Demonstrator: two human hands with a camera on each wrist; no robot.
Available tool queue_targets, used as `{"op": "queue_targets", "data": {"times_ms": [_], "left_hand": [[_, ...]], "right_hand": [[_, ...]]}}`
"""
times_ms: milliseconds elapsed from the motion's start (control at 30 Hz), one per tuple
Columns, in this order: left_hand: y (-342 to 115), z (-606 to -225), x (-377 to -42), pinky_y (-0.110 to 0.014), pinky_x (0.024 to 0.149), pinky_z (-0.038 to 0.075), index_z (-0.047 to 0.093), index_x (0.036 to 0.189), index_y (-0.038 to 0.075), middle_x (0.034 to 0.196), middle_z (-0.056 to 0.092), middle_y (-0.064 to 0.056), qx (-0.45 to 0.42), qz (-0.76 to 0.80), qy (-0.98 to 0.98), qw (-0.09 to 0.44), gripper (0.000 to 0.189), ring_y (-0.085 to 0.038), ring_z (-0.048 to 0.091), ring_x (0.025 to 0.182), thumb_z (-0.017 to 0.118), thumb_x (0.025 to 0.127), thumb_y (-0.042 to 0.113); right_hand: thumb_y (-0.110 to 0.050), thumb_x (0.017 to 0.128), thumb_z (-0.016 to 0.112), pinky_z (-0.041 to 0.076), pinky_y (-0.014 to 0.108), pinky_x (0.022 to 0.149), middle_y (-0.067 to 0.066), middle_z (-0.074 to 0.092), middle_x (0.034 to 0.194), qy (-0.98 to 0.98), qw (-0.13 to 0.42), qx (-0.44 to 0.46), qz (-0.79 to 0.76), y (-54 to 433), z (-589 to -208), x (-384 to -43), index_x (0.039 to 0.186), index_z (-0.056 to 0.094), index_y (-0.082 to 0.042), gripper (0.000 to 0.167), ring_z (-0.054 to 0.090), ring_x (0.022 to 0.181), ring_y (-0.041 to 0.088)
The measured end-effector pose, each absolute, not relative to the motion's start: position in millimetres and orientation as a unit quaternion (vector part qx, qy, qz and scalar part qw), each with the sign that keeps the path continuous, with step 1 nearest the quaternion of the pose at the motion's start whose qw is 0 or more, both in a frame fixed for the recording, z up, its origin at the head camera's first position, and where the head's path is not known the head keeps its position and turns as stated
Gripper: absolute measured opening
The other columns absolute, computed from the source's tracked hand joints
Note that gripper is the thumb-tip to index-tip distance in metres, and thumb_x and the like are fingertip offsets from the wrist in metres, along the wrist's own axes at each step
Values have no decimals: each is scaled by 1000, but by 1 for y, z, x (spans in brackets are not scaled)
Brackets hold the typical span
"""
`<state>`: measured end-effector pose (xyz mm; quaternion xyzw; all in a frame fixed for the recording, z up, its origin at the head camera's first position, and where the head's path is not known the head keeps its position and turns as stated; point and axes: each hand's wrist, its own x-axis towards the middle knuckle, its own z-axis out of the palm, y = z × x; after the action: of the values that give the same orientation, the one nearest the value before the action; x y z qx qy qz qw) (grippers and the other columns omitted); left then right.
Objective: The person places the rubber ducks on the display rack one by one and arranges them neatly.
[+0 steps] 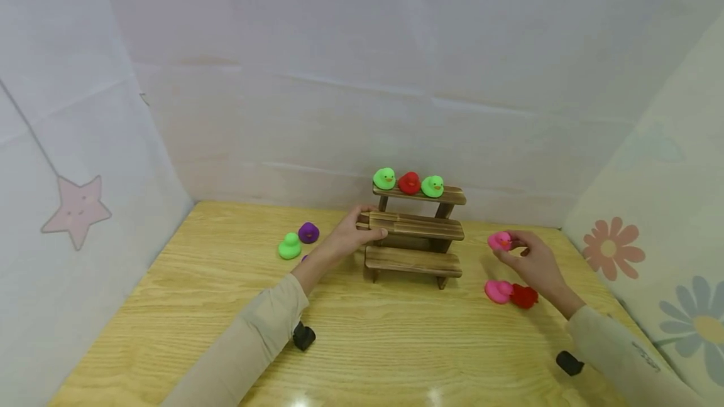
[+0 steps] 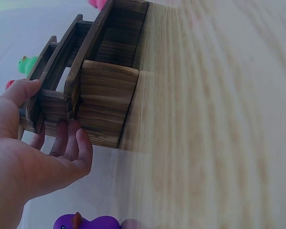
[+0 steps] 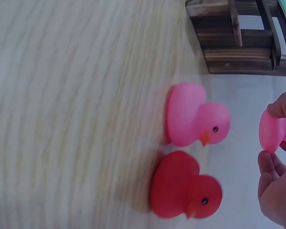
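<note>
A three-tier brown wooden display stand (image 1: 415,259) stands on the table, with a green duck (image 1: 385,178), a red duck (image 1: 410,183) and another green duck (image 1: 432,186) in a row along its top shelf. My left hand (image 1: 346,235) holds the left end of the middle shelf, thumb over the top; in the left wrist view its fingers (image 2: 72,143) curl at the stand's side. Right of the stand, my right hand (image 1: 536,264) pinches a pink rubber duck (image 1: 499,241) between thumb and fingertips, raised above the table. The middle and bottom shelves carry no ducks.
Below the right hand, a pink duck (image 1: 498,291) and a red duck (image 1: 524,296) sit side by side. Left of the stand are a green duck (image 1: 290,247) and a purple duck (image 1: 308,233); another purple one is mostly behind the left wrist. White cloth (image 1: 317,112) hangs behind the table.
</note>
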<state>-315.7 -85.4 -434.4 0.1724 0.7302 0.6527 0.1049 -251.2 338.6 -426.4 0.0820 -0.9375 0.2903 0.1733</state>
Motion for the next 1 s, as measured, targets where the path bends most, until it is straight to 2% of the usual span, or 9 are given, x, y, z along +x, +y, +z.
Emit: {"op": "queue_targets", "data": {"times_ms": [200, 433, 600, 1000], "left_hand": [[-85, -433, -316, -49, 95, 50, 42, 153, 15, 134, 49, -15, 169, 648, 736, 100, 80, -32, 54, 118, 82, 87, 36], [-85, -435, -317, -53, 96, 49, 44, 151, 16, 135, 48, -16, 173, 650, 733, 100, 78, -33, 53, 119, 83, 86, 36], [-84, -435, -315, -49, 94, 50, 44, 151, 17, 135, 49, -15, 171, 647, 736, 101, 78, -32, 54, 118, 83, 86, 37], [-85, -433, -313, -53, 98, 48, 41, 153, 16, 137, 46, -18, 173, 652, 730, 108, 79, -34, 53, 118, 82, 88, 34]], "right_hand": [[-27, 93, 78, 43, 35, 78, 11, 64, 113, -928, 188, 116, 301, 319, -415, -257, 126, 66, -4, 43, 60, 101, 29], [-27, 92, 79, 42, 39, 79, 7, 65, 112, -916, 191, 132, 328, 295, -407, -262, 124, 67, -6, 41, 57, 100, 25], [-26, 91, 81, 43, 42, 79, 3, 64, 109, -906, 196, 152, 343, 279, -398, -261, 123, 68, -9, 39, 57, 99, 22], [-28, 89, 83, 43, 46, 81, 0, 63, 107, -892, 173, 197, 368, 238, -385, -265, 123, 69, -14, 40, 57, 100, 26]]}}
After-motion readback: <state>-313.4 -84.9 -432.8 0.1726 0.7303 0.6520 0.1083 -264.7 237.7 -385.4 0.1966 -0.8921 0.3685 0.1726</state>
